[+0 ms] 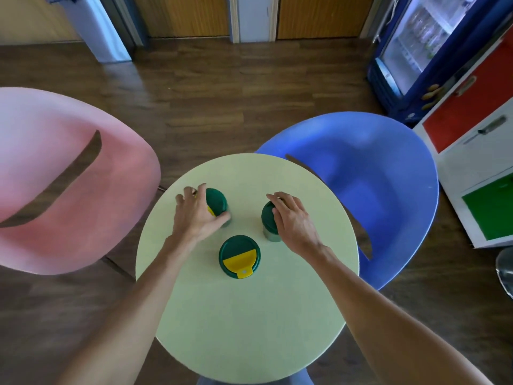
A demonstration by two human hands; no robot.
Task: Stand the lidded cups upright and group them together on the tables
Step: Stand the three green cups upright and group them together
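Observation:
Three cups with dark green lids stand on a round pale green table (249,329). The nearest cup (239,257) is upright in the table's middle, untouched, its yellow flap facing me. My left hand (194,215) wraps around the left cup (218,204), which tilts slightly, its lid showing past my fingers. My right hand (291,218) grips the right cup (268,222) from its right side; that cup stands upright, its grey body visible below the lid.
A pink chair (69,176) sits left of the table and a blue chair (374,190) right of it. A drinks fridge (416,51) and a cabinet with red and green panels (477,162) stand at the right. Wooden floor lies around.

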